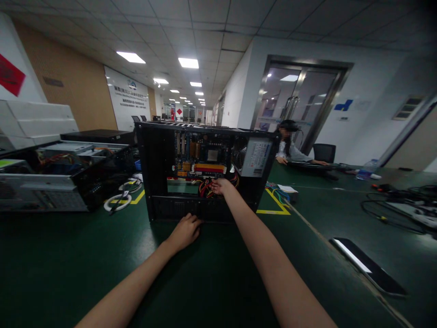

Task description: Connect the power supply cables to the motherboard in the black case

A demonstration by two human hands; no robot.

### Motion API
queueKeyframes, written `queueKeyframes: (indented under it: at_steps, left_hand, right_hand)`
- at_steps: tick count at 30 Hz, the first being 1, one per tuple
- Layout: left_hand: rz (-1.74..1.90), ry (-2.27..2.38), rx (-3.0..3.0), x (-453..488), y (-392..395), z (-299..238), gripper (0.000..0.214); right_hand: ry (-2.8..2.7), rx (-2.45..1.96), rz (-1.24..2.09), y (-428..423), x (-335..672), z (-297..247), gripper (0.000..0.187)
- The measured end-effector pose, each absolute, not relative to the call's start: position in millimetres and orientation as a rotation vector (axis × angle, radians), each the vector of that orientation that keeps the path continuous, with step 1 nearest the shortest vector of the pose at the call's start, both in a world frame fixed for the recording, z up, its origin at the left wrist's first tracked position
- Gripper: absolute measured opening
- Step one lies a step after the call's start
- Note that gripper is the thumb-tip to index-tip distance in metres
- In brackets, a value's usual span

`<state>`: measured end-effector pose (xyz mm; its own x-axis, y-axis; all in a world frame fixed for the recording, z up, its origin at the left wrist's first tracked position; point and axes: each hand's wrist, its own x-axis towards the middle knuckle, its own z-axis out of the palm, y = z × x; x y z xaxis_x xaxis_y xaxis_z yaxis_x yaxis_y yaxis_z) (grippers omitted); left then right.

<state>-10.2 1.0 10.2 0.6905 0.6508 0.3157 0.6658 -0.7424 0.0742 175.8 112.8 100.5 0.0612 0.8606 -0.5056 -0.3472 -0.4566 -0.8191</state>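
Observation:
A black computer case (201, 209) stands on the green table in front of me with its side open. Inside are a motherboard (186, 155), a silver-labelled power supply (256, 157) at the upper right and a bundle of red, yellow and black cables (205, 187). My right hand (220, 186) reaches into the case, its fingers closed at the cables. My left hand (186, 232) rests on the table against the case's lower edge, fingers loosely extended and holding nothing; some fingertips are hard to make out.
Another opened computer case (44, 191) lies at the left, near coiled white cables (118, 202). At the right are a phone (367, 264), tangled black cables (385, 209) and a water bottle (367, 168). A person (288, 146) sits across the table.

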Motion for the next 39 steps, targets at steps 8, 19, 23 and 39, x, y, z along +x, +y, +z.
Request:
queueKeyframes:
  at_steps: [8,19,23,39]
  left_hand:
    - [-0.518,-1.095,-2.842,-10,2,9,0.03]
    - [-0.531,-1.081,-2.861,-11,2,11,0.03]
    - [-0.528,-1.081,-2.864,-11,3,11,0.03]
    - [-0.518,-1.098,-2.862,-10,3,10,0.031]
  right_hand:
    - [-0.563,-1.39,1.567,110,174,103,0.017]
    - [-0.907,-1.408,1.617,107,173,98,0.012]
    - [-0.922,-1.442,1.565,104,173,100,0.008]
    - [-1.323,-1.161,0.777,11,168,95,0.014]
